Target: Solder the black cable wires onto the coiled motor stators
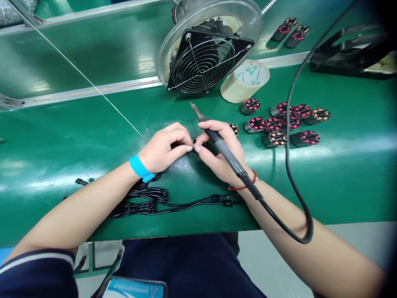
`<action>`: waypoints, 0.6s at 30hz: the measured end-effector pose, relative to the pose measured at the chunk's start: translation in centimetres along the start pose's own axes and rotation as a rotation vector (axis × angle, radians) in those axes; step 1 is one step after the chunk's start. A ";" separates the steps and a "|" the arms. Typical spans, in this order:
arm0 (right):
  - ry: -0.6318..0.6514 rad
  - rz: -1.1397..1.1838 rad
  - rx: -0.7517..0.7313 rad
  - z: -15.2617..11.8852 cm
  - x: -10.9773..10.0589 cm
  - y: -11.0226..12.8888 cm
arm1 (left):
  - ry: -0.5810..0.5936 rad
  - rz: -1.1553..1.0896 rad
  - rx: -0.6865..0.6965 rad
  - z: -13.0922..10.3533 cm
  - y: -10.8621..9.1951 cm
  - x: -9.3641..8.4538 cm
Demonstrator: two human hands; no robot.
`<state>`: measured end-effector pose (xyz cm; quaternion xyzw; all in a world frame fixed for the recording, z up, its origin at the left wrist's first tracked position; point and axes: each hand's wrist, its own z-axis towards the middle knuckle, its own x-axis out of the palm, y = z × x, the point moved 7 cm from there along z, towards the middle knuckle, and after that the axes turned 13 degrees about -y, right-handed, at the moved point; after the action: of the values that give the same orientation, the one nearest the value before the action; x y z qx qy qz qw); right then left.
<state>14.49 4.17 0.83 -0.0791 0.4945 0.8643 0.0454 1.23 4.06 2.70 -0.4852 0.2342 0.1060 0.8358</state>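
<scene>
My left hand (166,147) wears a blue wristband and pinches with thumb and index finger at a small piece that is mostly hidden. Just in front of me, my right hand (225,155) meets it, thumb and index fingertip closed at the same spot. Across the right hand lies a grey soldering iron (223,150), its tip pointing up and away from the work. Between the fingertips a small dark part (194,145) with coppery bits shows only in part. Another coil-wound round part (234,129) peeks out behind the right hand.
Several round parts with red or tan windings (273,124) stand at right. A caged fan (204,66) and a tape roll (245,81) are behind. Bundled black cables (145,200) lie near the front edge. The iron's cord (290,165) loops at right; thin wire (93,85) slants at left.
</scene>
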 end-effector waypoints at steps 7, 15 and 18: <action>0.078 -0.170 -0.092 0.0 -0.1 0.1 | 0.054 0.149 0.014 -0.3 -0.1 0.5; 0.264 -0.258 -0.250 -0.3 -0.5 0.9 | 0.008 0.123 -0.086 -0.3 1.0 0.4; 0.230 -0.265 -0.274 -0.2 -0.3 1.0 | 0.006 0.113 -0.091 -0.3 0.9 0.4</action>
<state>14.69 3.55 1.64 -0.2470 0.3598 0.8951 0.0907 1.10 4.27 1.66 -0.5090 0.2589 0.1620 0.8047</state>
